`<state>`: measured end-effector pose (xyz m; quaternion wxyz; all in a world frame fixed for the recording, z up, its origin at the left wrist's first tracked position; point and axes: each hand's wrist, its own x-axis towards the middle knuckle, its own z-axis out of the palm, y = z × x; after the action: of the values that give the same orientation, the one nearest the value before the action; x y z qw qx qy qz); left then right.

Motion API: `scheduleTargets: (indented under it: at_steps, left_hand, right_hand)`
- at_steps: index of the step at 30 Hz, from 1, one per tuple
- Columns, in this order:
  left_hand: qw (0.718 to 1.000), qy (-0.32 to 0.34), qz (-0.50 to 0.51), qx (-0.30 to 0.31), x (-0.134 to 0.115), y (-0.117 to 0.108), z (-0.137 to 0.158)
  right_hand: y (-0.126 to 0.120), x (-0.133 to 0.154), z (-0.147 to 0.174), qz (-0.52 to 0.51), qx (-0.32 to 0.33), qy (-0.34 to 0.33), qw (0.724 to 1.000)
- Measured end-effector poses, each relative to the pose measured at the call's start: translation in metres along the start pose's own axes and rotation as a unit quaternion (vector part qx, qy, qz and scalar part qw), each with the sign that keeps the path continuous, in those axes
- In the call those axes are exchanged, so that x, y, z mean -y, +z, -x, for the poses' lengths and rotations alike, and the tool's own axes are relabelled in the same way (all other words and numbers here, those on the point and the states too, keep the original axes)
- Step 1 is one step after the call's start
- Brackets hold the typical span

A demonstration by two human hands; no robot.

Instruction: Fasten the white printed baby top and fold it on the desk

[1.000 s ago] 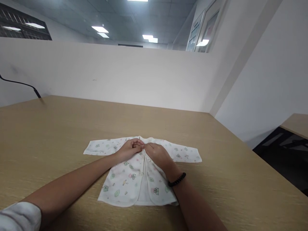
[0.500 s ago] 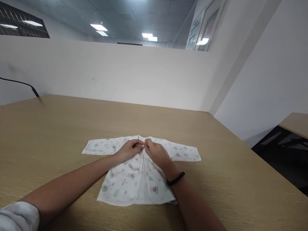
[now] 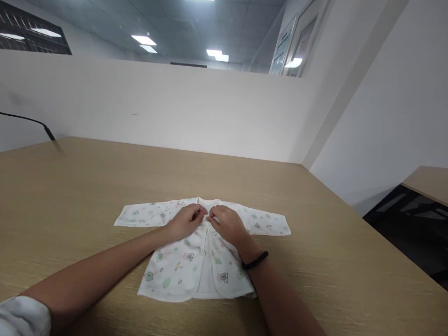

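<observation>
A small white baby shirt printed with green and pink animals lies face up, its sleeves spread to both sides. Its front edges part toward the hem, and a small button shows on the left edge. At the neckline, my left hand pinches the left front edge. My right hand, with a dark beaded bracelet on the wrist, pinches the right side of the neckline close by. Fingertips of both hands nearly meet, and they hide the top of the opening.
The shirt rests on a wood-grain table. A white partition rises along the back edge. At the far left a black cable hangs over the table. Another table with a dark underside stands to the right.
My fingertips have drawn slightly apart and down at the neckline. The shirt has shifted a little to the left in view.
</observation>
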<state>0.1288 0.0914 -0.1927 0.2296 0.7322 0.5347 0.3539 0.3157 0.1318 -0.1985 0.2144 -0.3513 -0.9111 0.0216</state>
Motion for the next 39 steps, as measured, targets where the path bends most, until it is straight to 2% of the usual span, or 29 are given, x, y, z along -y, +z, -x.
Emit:
scheduleTargets:
  at_steps: [3,7,19,23,31,39]
  left_hand:
    - [0.998,0.031,-0.049,-0.008,0.004,-0.001,0.001]
    - [0.997,0.047,-0.061,0.006,0.01,-0.001,-0.001]
    - [0.998,0.032,-0.061,0.011,0.006,-0.004,-0.002]
    - [0.999,0.014,-0.051,0.009,0.006,-0.003,-0.003]
    - [0.999,0.0,-0.042,0.006,-0.002,-0.004,-0.001]
    - [0.999,-0.026,0.027,0.001,0.009,-0.004,-0.004]
  right_hand:
    - [-0.002,0.0,0.0,-0.021,-0.004,-0.014,1.0]
    - [-0.003,0.001,0.0,-0.016,-0.001,-0.036,0.999]
    - [0.001,0.002,0.0,-0.091,-0.02,0.04,0.995]
    - [0.001,0.003,-0.002,-0.064,-0.019,0.044,0.997]
    - [0.003,0.005,-0.003,-0.001,-0.022,-0.002,1.0]
    - [0.004,0.007,-0.005,0.097,-0.013,-0.059,0.993]
